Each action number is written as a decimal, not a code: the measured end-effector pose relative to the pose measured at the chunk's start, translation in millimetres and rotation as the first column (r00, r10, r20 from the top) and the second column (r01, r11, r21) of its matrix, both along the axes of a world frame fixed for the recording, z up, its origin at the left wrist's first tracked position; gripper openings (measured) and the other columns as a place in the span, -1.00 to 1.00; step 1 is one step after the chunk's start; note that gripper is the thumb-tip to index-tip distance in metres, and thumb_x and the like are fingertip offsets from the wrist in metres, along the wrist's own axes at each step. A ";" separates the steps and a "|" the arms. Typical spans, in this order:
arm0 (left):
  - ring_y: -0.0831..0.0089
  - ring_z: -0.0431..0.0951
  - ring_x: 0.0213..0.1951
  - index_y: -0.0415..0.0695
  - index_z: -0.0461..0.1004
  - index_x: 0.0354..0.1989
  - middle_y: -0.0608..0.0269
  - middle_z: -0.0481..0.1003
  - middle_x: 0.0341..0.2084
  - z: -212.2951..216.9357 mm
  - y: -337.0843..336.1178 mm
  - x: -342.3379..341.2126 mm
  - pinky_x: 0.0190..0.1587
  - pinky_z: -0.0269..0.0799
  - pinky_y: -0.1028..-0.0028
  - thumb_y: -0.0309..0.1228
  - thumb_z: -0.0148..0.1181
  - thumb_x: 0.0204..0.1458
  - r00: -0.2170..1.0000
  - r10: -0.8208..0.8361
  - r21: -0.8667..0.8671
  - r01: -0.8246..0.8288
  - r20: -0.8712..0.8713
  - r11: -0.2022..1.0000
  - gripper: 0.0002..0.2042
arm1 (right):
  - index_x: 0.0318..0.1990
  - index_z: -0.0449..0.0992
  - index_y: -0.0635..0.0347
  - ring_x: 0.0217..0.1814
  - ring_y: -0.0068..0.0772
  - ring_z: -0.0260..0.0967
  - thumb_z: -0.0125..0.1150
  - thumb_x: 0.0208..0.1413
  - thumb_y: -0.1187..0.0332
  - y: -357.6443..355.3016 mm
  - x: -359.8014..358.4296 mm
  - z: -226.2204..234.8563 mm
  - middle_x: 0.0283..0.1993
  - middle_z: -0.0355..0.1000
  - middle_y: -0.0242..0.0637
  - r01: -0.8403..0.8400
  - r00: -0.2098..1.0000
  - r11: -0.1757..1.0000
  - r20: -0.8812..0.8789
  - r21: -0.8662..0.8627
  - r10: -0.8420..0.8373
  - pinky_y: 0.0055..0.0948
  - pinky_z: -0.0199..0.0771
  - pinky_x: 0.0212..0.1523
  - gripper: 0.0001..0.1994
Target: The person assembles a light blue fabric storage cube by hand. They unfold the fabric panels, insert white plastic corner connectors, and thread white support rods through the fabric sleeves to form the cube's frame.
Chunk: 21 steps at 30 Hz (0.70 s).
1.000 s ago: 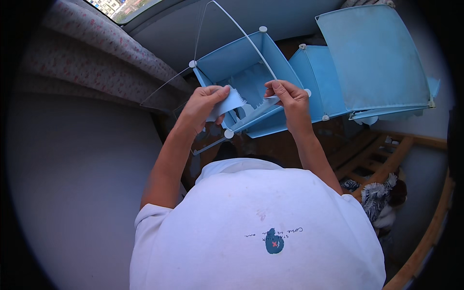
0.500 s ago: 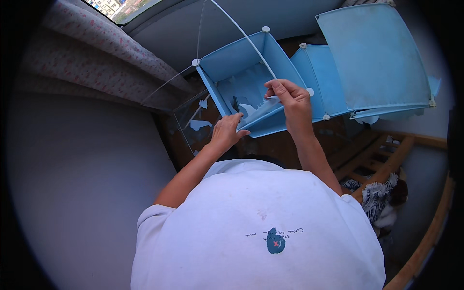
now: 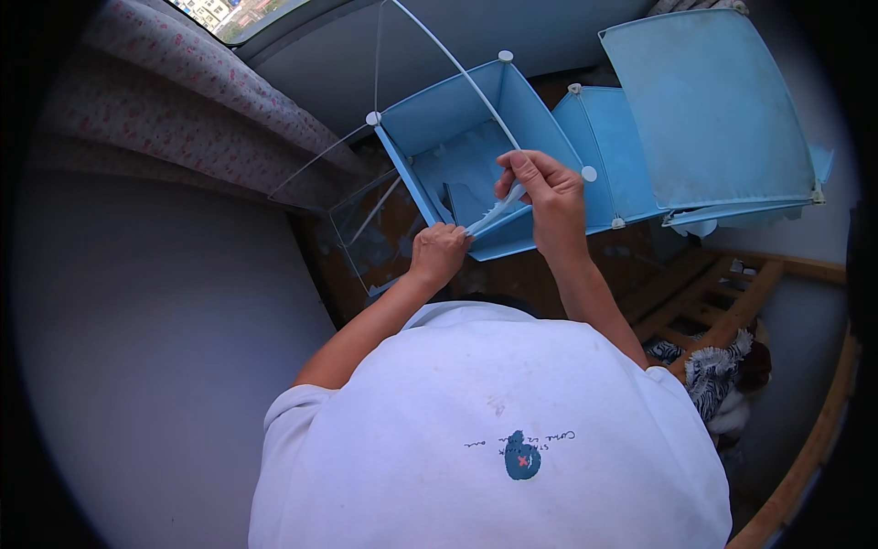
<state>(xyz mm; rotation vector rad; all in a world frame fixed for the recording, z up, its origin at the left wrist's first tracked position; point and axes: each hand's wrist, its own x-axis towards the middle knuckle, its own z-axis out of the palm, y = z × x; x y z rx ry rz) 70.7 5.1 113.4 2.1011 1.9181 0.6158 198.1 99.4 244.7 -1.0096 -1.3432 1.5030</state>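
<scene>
My left hand (image 3: 439, 253) had dropped to join my right hand (image 3: 547, 197), both pinched shut on the thin white strip (image 3: 495, 212), with the blue plastic panel cube (image 3: 476, 156) only part-assembled.

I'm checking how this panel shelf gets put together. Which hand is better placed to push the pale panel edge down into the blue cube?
Probably the right hand: it grips the pale panel over the blue cube. The left hand holds its lower end.

a single head-worn fisheye view looks steeply down, close over the person's own chest and forearms.
</scene>
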 end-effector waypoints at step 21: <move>0.38 0.51 -0.38 -0.17 0.51 -0.28 0.12 0.51 -0.42 71.7 24.1 -22.3 -0.36 0.41 0.40 -0.14 0.12 0.01 0.825 0.265 -0.394 -0.057 0.499 0.917 -0.67 | -0.22 0.53 0.24 -0.33 -0.46 0.46 0.07 0.11 0.28 10.0 9.4 1.5 -0.41 0.49 -0.25 -0.090 0.996 0.993 0.002 -0.073 0.091 -0.51 0.47 -0.29 -0.77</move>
